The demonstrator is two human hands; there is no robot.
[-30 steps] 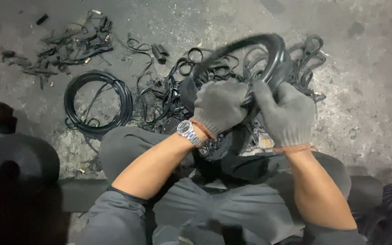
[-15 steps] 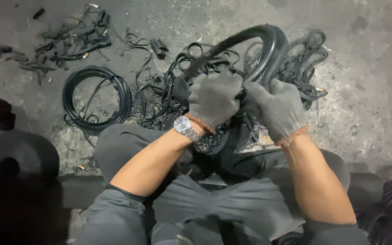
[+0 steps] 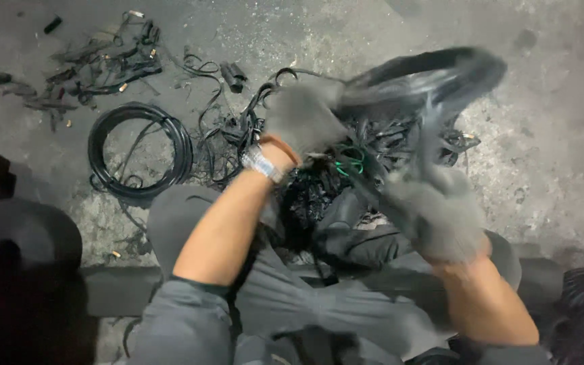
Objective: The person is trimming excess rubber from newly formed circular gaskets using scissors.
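Two gloved hands (image 3: 373,162) blur, gripping a smeared black tyre (image 3: 434,71)

This looks like a rough repair workshop or scrap yard, where someone sits low and works right on the ground. The concrete floor (image 3: 373,27) is grey, dirty and stained. A coil of black cable (image 3: 140,150) lies on it, with a messy pile of black rubber strips (image 3: 96,61) and a black rubber tyre (image 3: 427,71).

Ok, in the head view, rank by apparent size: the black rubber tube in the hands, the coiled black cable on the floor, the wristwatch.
1. black rubber tube, though nearer the camera and blurred
2. coiled black cable
3. wristwatch
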